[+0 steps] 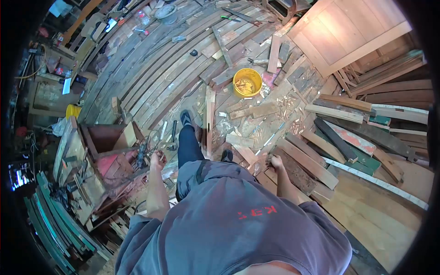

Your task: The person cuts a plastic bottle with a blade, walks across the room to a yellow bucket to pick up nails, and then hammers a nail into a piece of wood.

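Note:
My left hand (158, 159) hangs low at my left side, its fingers curled, close to a dark power tool (141, 155) with a cable near the wooden box. Whether it holds anything is too small to tell. On the other side, my right hand (276, 161) is also curled, above the stacked boards (300, 156); nothing can be made out in it. A long upright board (210, 121) lies on the floor between my hands, ahead of my feet. Beside my left foot is a dark hammer-like tool (174, 132).
A yellow bucket (247, 83) with scraps stands ahead among wood shavings. Wood planks and a large panel (348, 32) fill the right side. At the left are an open wooden box (107, 137), offcuts and green strips (48, 220). A basin (166, 14) sits far ahead.

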A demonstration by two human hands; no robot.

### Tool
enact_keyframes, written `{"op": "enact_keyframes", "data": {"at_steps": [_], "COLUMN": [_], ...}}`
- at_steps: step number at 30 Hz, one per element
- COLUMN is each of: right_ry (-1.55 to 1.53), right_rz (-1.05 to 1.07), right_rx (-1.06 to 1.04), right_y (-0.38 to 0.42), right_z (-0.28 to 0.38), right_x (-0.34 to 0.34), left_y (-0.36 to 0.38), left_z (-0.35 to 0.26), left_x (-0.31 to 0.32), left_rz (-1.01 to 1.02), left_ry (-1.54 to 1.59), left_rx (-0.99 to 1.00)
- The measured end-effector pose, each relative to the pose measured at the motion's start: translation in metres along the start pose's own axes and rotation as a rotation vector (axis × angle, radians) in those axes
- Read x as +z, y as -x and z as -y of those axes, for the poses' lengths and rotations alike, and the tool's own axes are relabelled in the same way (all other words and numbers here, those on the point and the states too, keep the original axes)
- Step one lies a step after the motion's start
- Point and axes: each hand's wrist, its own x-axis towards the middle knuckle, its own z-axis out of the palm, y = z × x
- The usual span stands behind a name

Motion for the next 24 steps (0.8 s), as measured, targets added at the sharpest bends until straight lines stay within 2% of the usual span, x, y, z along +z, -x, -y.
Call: {"op": "enact_keyframes", "data": {"at_steps": [1, 4, 7, 10, 14, 15, 17, 20, 24], "right_ry": [-0.035, -0.199, -0.321, -0.34, -0.289, -0.331, -0.361, -0.338, -0.372], "right_rz": [-0.018, -0.09, -0.152, -0.218, -0.233, -0.229, -0.273, -0.306, -0.356], "right_rx": [0.04, 0.138, 0.243, 0.349, 0.344, 0.314, 0.21, 0.151, 0.156], "right_y": [-0.003, 0.0, -0.003, 0.016, 0.005, -0.007, 0.007, 0.017, 0.018], "right_z": [-0.001, -0.002, -0.013, 0.003, 0.047, 0.052, 0.103, 0.155, 0.168], "right_x": [0.006, 0.031, 0.063, 0.118, 0.184, 0.195, 0.224, 0.249, 0.264], "left_y": [-0.024, -0.114, -0.136, -0.166, -0.171, -0.178, -0.184, -0.194, -0.214], "left_z": [-0.007, -0.045, -0.106, -0.188, -0.302, -0.324, -0.359, -0.393, -0.41], "left_x": [0.007, 0.029, 0.102, 0.143, 0.191, 0.197, 0.202, 0.208, 0.208], "left_rz": [0.001, 0.291, 0.096, 0.295, 0.331, 0.341, 0.333, 0.283, 0.291], "left_ry": [-0.022, -0.113, -0.391, -0.555, -0.531, -0.52, -0.51, -0.539, -0.578], "left_rx": [-0.019, -0.116, -0.057, 0.056, 0.196, 0.203, 0.189, 0.148, 0.088]}}
